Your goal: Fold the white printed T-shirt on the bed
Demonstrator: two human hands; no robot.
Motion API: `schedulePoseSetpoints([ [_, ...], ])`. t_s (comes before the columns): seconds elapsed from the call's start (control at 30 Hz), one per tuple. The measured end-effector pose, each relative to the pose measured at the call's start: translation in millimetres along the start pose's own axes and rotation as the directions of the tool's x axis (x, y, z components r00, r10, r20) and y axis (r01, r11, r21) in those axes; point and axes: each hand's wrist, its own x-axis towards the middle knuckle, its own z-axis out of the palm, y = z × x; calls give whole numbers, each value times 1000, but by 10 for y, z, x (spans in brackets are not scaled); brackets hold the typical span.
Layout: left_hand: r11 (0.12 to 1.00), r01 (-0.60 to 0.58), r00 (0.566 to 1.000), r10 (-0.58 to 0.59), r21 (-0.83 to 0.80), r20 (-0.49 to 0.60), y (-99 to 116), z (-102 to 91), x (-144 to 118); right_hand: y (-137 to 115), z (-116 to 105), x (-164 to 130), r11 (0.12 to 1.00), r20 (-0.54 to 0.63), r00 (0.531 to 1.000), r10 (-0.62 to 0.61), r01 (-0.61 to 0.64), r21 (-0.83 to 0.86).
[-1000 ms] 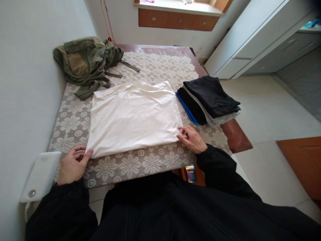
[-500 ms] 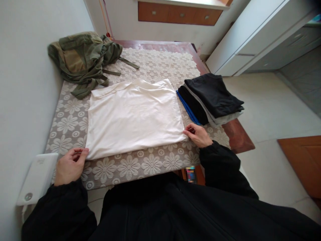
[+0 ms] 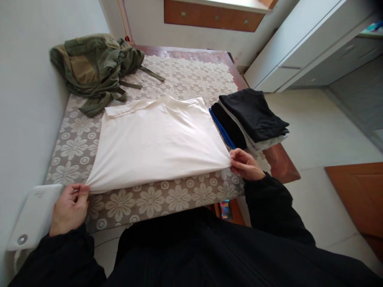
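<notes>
A white garment, perhaps a T-shirt folded over, lies spread on the table, its near edge drawn taut. My left hand pinches its near left corner between thumb and fingers. At the near right corner, my right hand is closed on the cloth in the same way. The far edge shows a turned-over layer and some wrinkles. Just beyond my right hand sits a stack of folded clothes, dark grey on top, with light grey, black and blue layers below.
An olive backpack slumps at the far left against the wall, its straps trailing onto the lace tablecloth. A white box-like device with a cable stands by my left hand. White cabinets rise at the far right.
Both hands have moved outward, left hand to the left and right hand to the right, stretching the garment's near edge wider and tighter. The view has shifted slightly.
</notes>
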Motion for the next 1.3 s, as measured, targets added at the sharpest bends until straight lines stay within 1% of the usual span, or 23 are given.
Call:
schedulePoseSetpoints([
  [0.07, 994, 62, 997, -58, -85, 46, 6, -29, -32, 31, -55, -25, 989, 99, 986, 133, -125, -83],
  [0.1, 989, 85, 994, -77, -118, 72, 24, -49, -56, 47, -75, -37, 978, 129, 976, 176, -159, -132],
  [0.17, 989, 71, 995, -61, -131, 79, 71, -94, -111, 67, -90, -57, 959, 150, 965, 215, -180, -217],
  [0.23, 989, 41, 996, -29, -140, 83, 118, -135, -157, 68, -72, -75, 945, 135, 969, 209, -165, -282],
  [0.3, 990, 12, 999, -5, -141, 48, 166, -160, -184, 58, -23, -92, 925, 122, 975, 186, -132, -355],
  [0.37, 989, -10, 1000, 11, -147, 8, 215, -161, -191, 54, 44, -108, 894, 113, 985, 131, -68, -444],
  [0.43, 989, -10, 1000, 12, -146, 10, 258, -138, -187, 64, 107, -128, 848, 114, 991, 63, 7, -529],
  [0.5, 996, -6, 1000, 8, -89, 20, 277, -103, -183, 86, 142, -149, 796, 114, 993, 25, 49, -603],
  [0.6, 998, -15, 999, 17, 55, -32, 257, -74, -199, 116, 112, -181, 729, 93, 995, 29, 42, -683],
  [0.7, 995, -29, 999, 31, 95, -21, 216, -105, -245, 118, 23, -206, 711, 77, 996, 33, 30, -702],
  [0.83, 998, -4, 999, 2, 60, 42, 154, -164, -305, 82, -57, -244, 695, 102, 994, 48, 40, -718],
  [0.97, 998, 10, 998, -14, 60, 66, 65, -176, -334, 33, -55, -291, 664, 148, 984, 96, 48, -746],
  [1.03, 1000, -5, 997, 4, 14, 73, 34, -175, -339, 20, -44, -306, 658, 155, 982, 103, 50, -751],
  [1.1, 998, -12, 996, 18, -69, 88, 19, -178, -342, 20, -39, -319, 641, 157, 982, 102, 56, -765],
  [1.13, 994, -9, 995, 19, -111, 97, 15, -182, -344, 26, -40, -329, 625, 153, 984, 91, 63, -778],
  [1.2, 986, 6, 993, 13, -167, 116, 1, -191, -347, 46, -52, -357, 564, 124, 991, 52, 73, -823],
  [1.3, 989, 10, 994, 6, -147, 105, -44, -191, -351, 87, -81, -412, 452, 79, 996, 34, 55, -891],
])
